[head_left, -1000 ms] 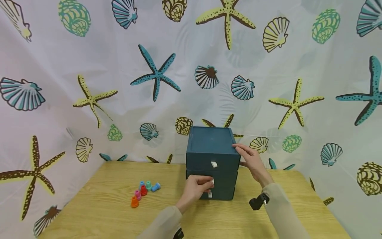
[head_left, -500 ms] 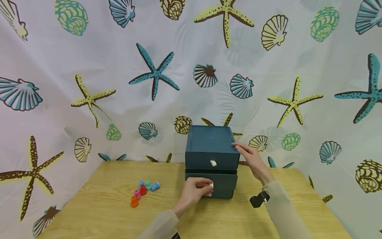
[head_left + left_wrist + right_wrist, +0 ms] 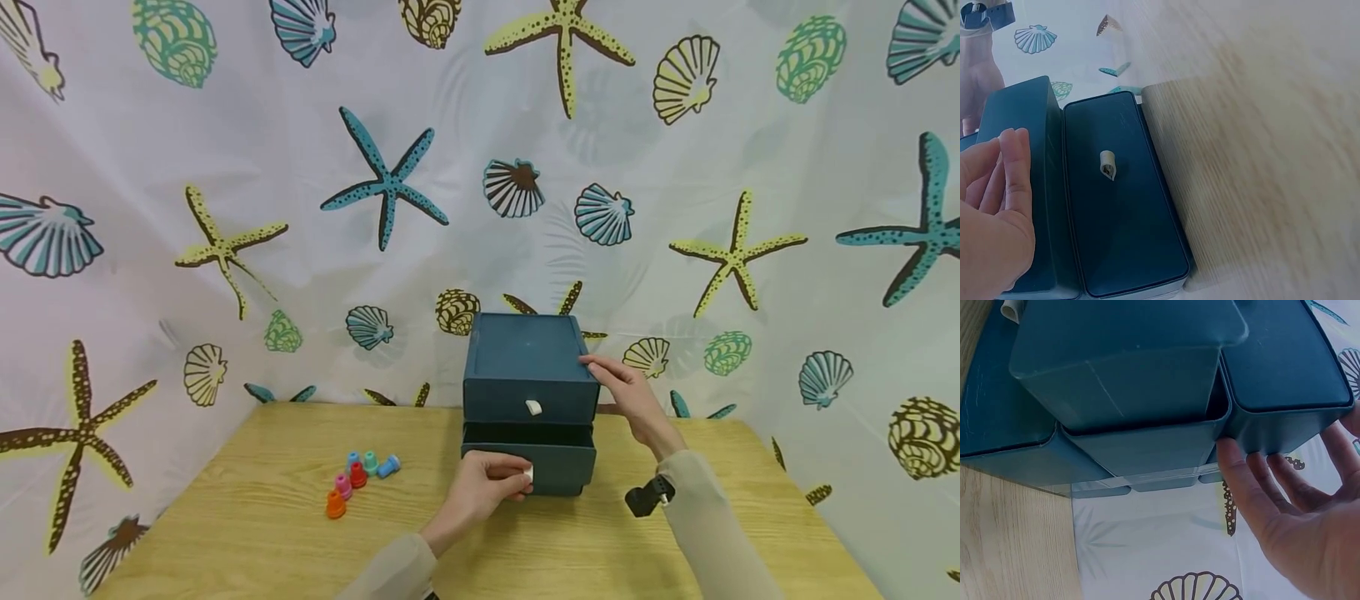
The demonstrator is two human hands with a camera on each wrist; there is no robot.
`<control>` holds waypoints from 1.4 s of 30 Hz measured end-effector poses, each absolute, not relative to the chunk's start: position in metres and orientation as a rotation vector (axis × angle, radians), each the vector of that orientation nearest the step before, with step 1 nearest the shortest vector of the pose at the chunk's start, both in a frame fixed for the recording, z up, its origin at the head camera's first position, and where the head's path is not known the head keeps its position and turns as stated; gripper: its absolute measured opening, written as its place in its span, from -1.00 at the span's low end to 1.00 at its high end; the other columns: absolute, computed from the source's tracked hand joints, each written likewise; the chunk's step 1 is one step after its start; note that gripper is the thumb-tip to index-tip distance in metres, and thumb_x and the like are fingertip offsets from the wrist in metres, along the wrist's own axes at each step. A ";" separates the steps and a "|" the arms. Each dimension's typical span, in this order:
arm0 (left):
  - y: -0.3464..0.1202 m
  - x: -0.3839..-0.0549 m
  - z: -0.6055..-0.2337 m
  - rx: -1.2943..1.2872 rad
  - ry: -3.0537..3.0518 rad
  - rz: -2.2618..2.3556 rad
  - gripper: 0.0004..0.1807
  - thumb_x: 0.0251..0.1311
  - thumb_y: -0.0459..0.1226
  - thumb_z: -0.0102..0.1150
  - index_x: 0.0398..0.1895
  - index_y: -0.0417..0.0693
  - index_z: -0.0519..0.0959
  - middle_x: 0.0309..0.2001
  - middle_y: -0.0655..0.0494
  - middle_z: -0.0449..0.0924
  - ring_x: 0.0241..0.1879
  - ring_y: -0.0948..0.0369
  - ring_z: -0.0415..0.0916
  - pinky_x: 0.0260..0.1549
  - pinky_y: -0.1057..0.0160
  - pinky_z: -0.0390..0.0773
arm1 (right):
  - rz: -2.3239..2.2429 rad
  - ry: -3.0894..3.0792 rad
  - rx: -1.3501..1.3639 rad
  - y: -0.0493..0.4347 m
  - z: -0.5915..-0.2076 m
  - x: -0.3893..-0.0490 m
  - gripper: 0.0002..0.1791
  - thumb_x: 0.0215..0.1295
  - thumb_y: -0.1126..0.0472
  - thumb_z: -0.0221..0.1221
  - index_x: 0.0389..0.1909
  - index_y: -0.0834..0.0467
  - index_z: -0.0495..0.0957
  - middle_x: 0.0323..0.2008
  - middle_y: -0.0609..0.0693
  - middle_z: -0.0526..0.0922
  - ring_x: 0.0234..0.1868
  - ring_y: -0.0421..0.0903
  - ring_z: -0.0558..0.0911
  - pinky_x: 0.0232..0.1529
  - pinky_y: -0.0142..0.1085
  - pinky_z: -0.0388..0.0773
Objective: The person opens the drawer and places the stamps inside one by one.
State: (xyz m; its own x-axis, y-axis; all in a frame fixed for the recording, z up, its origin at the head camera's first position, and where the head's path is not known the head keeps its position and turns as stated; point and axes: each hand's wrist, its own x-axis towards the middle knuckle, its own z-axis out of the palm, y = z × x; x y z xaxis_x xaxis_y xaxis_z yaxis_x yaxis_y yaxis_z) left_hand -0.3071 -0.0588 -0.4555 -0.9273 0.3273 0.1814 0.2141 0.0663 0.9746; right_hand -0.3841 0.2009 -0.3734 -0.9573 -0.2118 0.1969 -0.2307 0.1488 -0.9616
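The drawer unit (image 3: 527,346) is dark blue, each pull tab (image 3: 534,407) apparently cream-white; left of it, orange, pink, red, green, blue pegs (image 3: 357,475); behind it, starfish-patterned white cloth (image 3: 480,100).

Behind and beside the wood-grain bench (image 3: 555,550), we observe white sheeting (image 3: 465,108) printed with multicoloured starfish (image 3: 387,182) and shells (image 3: 603,215).

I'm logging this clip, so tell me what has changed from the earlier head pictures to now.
The middle drawer has slid out toward the near side; the left hand came with it, pinching its white tab. Nothing was newly gripped or let go. Unchanged: the right hand at the right edge of the blue box, the top drawer shut, the small colored pieces on the table.
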 end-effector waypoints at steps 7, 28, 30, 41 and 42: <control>-0.063 -0.305 -0.456 0.569 2.243 1.967 -0.75 0.19 -0.34 0.31 -0.06 -0.17 0.71 -0.22 -0.12 0.75 -0.25 0.07 0.73 -0.23 0.11 0.71 | 1.997 -2.363 0.451 0.199 -0.370 -0.382 -0.43 0.48 -0.07 0.05 0.36 0.16 0.38 0.47 0.12 0.22 0.44 0.20 0.26 0.07 0.07 0.59; -0.065 -0.277 -0.453 0.585 2.272 1.892 -0.80 0.18 -0.29 0.34 -0.14 -0.11 0.75 -0.33 -0.07 0.76 -0.29 -0.14 0.70 -0.31 0.08 0.71 | 1.944 -2.377 0.441 0.197 -0.369 -0.379 -0.44 0.48 -0.10 0.02 0.37 0.10 0.40 0.48 0.08 0.21 0.47 0.17 0.21 0.09 0.05 0.58; -0.064 -0.276 -0.453 0.588 2.268 1.897 -0.80 0.18 -0.30 0.34 -0.14 -0.12 0.75 -0.33 -0.08 0.76 -0.27 -0.19 0.69 -0.34 0.09 0.71 | 1.925 -2.382 0.430 0.197 -0.371 -0.378 -0.44 0.49 -0.12 0.01 0.37 0.08 0.40 0.48 0.07 0.22 0.47 0.16 0.22 0.11 0.05 0.58; -0.060 -0.268 -0.457 0.575 2.270 1.912 -0.82 0.18 -0.28 0.34 -0.16 -0.10 0.76 -0.33 -0.14 0.76 -0.38 -0.01 0.72 -0.40 0.19 0.70 | 1.904 -2.383 0.423 0.198 -0.374 -0.378 -0.44 0.49 -0.13 0.00 0.36 0.08 0.41 0.47 0.09 0.23 0.46 0.18 0.24 0.12 0.08 0.55; -0.060 -0.267 -0.457 0.583 2.275 1.911 -0.82 0.18 -0.28 0.34 -0.17 -0.10 0.76 -0.33 -0.14 0.75 -0.37 -0.03 0.72 -0.40 0.18 0.70 | 1.906 -2.380 0.423 0.198 -0.375 -0.378 -0.44 0.48 -0.13 0.00 0.35 0.08 0.42 0.47 0.09 0.23 0.46 0.18 0.24 0.12 0.09 0.56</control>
